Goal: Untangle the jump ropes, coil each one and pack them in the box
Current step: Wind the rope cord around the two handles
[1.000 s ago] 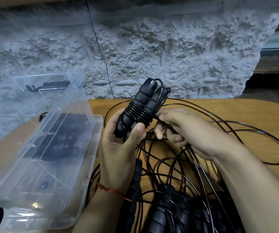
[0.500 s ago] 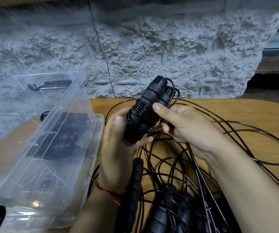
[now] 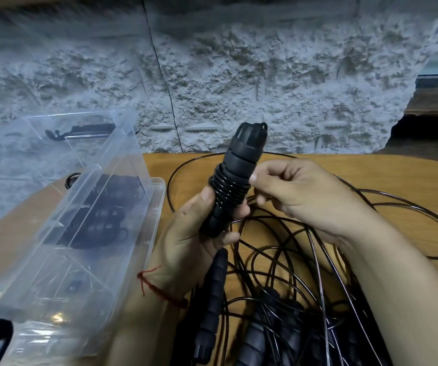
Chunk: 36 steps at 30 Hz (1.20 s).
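A: Above the table, left hand clamped on the handle pair, tilted, cord wound round it.
B: Right hand?
A: Fingertips pinched at the coil; cord tangle below; box left, open, handles inside.

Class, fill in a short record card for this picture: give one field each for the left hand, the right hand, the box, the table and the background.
left hand: left hand grips the paired black handles, cord wound around their middle
right hand: right hand pinches the cord beside the wound coil
box: clear plastic box, lid open, black jump ropes already inside
table: wooden table under a tangled cord heap, loose handle near the left wrist
background: rough grey wall
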Motion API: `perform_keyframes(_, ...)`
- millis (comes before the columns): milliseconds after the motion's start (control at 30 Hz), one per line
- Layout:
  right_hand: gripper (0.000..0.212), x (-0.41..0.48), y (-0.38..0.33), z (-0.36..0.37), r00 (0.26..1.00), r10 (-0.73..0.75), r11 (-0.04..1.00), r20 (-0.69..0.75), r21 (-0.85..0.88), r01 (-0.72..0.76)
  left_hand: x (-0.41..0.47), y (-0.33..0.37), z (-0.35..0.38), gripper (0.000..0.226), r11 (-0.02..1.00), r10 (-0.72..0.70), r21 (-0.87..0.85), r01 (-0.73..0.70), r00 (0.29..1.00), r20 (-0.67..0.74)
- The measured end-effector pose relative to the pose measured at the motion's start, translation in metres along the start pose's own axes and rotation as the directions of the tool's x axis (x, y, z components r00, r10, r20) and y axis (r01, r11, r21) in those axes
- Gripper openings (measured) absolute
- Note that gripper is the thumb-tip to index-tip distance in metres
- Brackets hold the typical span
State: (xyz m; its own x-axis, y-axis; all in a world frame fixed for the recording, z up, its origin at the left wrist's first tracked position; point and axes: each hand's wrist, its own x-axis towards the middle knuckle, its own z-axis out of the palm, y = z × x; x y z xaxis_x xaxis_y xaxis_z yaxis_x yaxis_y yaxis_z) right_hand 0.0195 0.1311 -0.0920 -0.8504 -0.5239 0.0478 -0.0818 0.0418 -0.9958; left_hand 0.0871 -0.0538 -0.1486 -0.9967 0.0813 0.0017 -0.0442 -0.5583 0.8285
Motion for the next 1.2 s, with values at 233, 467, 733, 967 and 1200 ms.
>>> perform_keyframes(233, 0.03, 0.006, 0.017, 0.005, 0.995, 0.027, 0.974, -0.1, -0.221, -0.049, 0.001, -0.011, 0.006, 0.039, 0.895, 0.373, 0.321, -0.311, 0.915, -0.153)
perform_keyframes(467, 0.024, 0.002, 0.006, 0.007, 0.996, 0.085, 0.994, 0.03, -0.071, -0.083, -0.001, -0.01, 0.011, 0.041, 0.665, 0.65, 0.608, -0.434, 0.738, -0.184)
perform_keyframes(733, 0.039, 0.002, 0.007, 0.015, 0.989, 0.148, 0.989, 0.004, 0.026, -0.148, -0.001, -0.018, -0.002, 0.057, 0.149, 0.842, 0.878, -0.456, 0.524, 0.129)
perform_keyframes(967, 0.06, 0.002, 0.008, 0.017, 0.992, 0.073, 0.994, -0.104, 0.086, -0.064, 0.0, -0.026, -0.002, 0.044, 0.048, 0.818, 0.845, -0.532, 0.506, 0.272)
perform_keyframes(1200, 0.033, -0.001, 0.004, 0.017, 1.0, 0.002, 0.992, -0.023, 0.128, 0.001, 0.002, -0.009, 0.004, 0.044, 0.886, 0.391, 0.356, -0.299, 0.893, -0.223)
